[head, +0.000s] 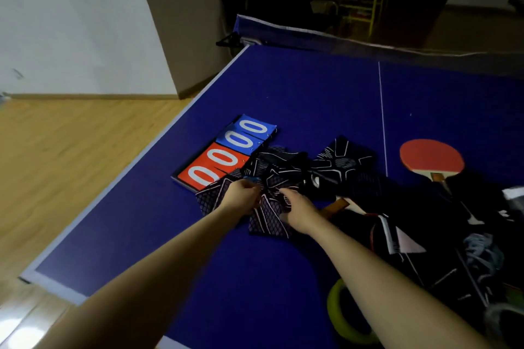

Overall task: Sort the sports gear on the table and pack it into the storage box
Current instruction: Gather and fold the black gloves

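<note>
Big blue table-tennis table (283, 93) filling most of the view, white centre line down it and a dark net with white top tape (340, 39) strung across the far end. Over on the right edge, a heap of dark bags and fabric (425, 235), too murky to sort out. No storage box spotted anywhere. Middle of the table: a pile of black patterned cloth sleeves with white lines and mesh print (297, 176), sprawled out and lying over the near corner of a flat flip scoreboard with red and blue cards all showing white zeros (226, 150). Red-rubber ping-pong paddle with wooden handle (431, 159) flat just right of the centre line, handle end tucked against the dark heap. Yellow-green ring (340, 317) at the near edge, partly hidden behind the right forearm. Left hand (241, 195) and right hand (297, 207) close together, both pinching into the near end of that cloth pile, fingers curled in the fabric.
</note>
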Motion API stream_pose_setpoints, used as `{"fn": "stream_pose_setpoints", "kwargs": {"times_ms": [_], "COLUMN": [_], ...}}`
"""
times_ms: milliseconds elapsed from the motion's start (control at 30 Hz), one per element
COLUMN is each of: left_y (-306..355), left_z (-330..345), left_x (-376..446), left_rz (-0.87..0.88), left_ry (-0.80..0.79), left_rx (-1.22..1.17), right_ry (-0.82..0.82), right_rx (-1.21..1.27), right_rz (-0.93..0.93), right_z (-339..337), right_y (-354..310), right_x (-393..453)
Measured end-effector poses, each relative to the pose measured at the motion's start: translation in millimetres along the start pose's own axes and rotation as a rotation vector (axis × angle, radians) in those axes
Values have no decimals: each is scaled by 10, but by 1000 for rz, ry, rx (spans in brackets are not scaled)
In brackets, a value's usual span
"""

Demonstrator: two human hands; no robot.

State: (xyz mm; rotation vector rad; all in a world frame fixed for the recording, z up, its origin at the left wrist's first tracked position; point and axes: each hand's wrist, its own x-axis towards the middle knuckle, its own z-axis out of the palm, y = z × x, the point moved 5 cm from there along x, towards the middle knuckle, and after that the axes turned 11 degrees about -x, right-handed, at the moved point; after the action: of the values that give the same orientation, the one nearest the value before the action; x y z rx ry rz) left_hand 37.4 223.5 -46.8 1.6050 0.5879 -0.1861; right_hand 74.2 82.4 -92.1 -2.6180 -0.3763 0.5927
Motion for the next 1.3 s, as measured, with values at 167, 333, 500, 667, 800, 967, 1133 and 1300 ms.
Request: {"fn": "stream_pose_setpoints", "kwargs": {"times_ms": [167,333,500,667,800,967,1133,1300], "left_y": [-31,-96,6,199,381,687,859,690], "left_z": [-67,-102,-122,-236,-293,-335,-671,-1156], "left_x": [236,371,416,409,391,332,352,496], "left_rz": [-2,-11,37,95,110,128,279,313], "left_ry": [-18,-73,-125,-126,-172,-219,27,236], "left_rx": [46,45,64,76,-156,-428,-478,-219], "right_ry": [-13,126,299,467,521,531,503,388], "right_rx": [-348,-606,-416,238,781,766,616,537], "right_rz": [-2,-39,-2,131,109,-5,19,71], "right_z": [74,169,-74,-529,-863,-1089,-979,-646], "right_y": [1,-124,-242,-337,-512,-848,-927,-925], "right_x": [261,314,299,245,145,52,173,372]}}
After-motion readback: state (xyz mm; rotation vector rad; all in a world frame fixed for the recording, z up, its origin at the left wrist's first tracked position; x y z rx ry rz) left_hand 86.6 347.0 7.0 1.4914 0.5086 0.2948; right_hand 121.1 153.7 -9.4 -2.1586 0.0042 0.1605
